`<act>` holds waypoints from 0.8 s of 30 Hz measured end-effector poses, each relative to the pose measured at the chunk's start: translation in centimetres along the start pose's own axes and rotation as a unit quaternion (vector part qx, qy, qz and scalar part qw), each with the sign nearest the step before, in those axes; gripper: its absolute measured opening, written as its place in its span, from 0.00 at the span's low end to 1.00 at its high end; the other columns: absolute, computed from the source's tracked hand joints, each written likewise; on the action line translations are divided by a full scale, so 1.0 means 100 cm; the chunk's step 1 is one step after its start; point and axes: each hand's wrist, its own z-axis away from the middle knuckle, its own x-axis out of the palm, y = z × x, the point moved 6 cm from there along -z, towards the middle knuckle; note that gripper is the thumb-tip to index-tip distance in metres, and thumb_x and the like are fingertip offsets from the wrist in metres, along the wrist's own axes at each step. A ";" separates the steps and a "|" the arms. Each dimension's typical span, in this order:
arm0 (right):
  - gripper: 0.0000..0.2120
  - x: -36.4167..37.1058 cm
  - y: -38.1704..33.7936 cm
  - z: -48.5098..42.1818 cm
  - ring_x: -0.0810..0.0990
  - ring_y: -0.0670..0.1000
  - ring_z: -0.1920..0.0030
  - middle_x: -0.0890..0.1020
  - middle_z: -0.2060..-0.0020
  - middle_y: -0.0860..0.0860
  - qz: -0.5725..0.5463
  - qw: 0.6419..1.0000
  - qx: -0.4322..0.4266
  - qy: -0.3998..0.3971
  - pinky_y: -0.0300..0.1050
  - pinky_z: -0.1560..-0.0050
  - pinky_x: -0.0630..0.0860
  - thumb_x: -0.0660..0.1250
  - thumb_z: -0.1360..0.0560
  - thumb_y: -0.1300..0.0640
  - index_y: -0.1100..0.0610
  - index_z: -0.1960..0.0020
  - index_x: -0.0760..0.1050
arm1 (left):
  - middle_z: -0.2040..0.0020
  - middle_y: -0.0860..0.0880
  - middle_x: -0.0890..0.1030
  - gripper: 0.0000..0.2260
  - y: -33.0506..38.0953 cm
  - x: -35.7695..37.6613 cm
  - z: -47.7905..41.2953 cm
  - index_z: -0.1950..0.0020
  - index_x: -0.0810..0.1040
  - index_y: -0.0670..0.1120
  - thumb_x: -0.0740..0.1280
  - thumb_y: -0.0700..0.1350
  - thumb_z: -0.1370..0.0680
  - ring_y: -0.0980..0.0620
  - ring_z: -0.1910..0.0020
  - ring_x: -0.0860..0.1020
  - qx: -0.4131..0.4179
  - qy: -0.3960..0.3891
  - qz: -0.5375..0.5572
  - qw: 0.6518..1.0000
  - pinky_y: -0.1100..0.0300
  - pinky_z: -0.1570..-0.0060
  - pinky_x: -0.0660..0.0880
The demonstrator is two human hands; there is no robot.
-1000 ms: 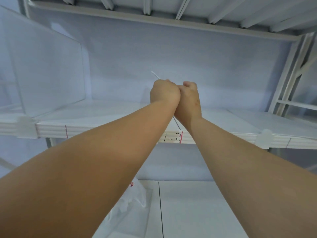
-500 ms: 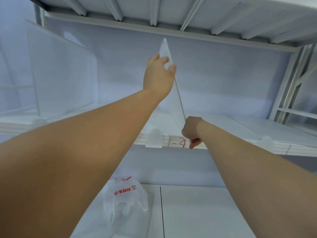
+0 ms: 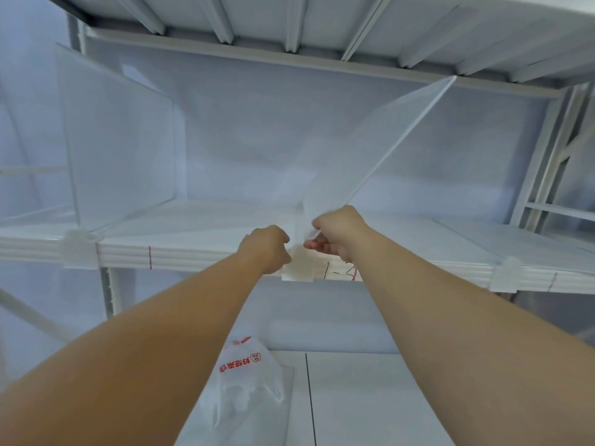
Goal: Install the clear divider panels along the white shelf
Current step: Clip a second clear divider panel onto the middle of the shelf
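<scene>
At the white shelf (image 3: 199,252) front edge, both fists grip.
Right hand (image 3: 338,233) pinches a tilted, clear, flat divider panel (image 3: 370,149); left hand (image 3: 267,249) is curled beside a translucent clip (image 3: 297,267).

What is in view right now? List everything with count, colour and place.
white shelf: one, white, across the middle
upper shelf: one, white, ribbed underside, top
installed divider panel: one, clear, upright, left
held divider panel: one, clear, tilted right, centre
edge clips: three, translucent white, shelf front edge
handwritten label: one, black and red, beside middle clip
plastic bag: one, white with red print, lower surface
left hand: closed, by middle clip
right hand: gripping held panel's lower end
</scene>
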 end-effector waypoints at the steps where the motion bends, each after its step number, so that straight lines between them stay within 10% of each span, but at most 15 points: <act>1: 0.05 0.003 0.002 -0.005 0.79 0.57 0.73 0.75 0.70 0.62 -0.012 1.000 -0.001 -0.003 0.46 0.66 0.78 0.56 0.25 0.71 0.64 0.55 0.67 | 0.33 0.48 0.75 0.23 0.001 0.004 -0.001 0.29 0.70 0.48 0.68 0.45 0.24 0.48 0.32 0.72 0.017 -0.011 0.016 1.000 0.57 0.34 0.68; 7: 0.08 0.013 0.011 -0.025 0.82 0.62 0.68 0.77 0.67 0.61 -0.003 1.000 -0.014 0.011 0.56 0.48 0.81 0.60 0.24 0.66 0.64 0.45 0.68 | 0.39 0.45 0.80 0.14 0.008 0.010 -0.014 0.38 0.78 0.46 0.61 0.41 0.21 0.46 0.40 0.77 0.101 0.012 0.035 0.994 0.56 0.41 0.73; 18: 0.13 0.016 0.011 -0.043 0.77 0.47 0.85 0.83 0.65 0.61 0.039 0.994 -0.069 0.080 0.31 0.79 0.72 0.59 0.24 0.60 0.66 0.43 0.73 | 0.39 0.51 0.78 0.13 -0.012 0.026 -0.037 0.38 0.76 0.52 0.64 0.50 0.22 0.47 0.37 0.74 0.080 -0.009 0.081 0.994 0.50 0.36 0.70; 24: 0.05 0.023 0.008 -0.040 0.80 0.53 0.75 0.82 0.60 0.63 0.060 0.992 -0.089 0.064 0.42 0.66 0.80 0.58 0.23 0.62 0.61 0.48 0.66 | 0.42 0.52 0.80 0.13 -0.019 0.028 -0.033 0.37 0.78 0.51 0.64 0.49 0.22 0.49 0.40 0.76 0.079 -0.009 0.127 0.989 0.54 0.39 0.71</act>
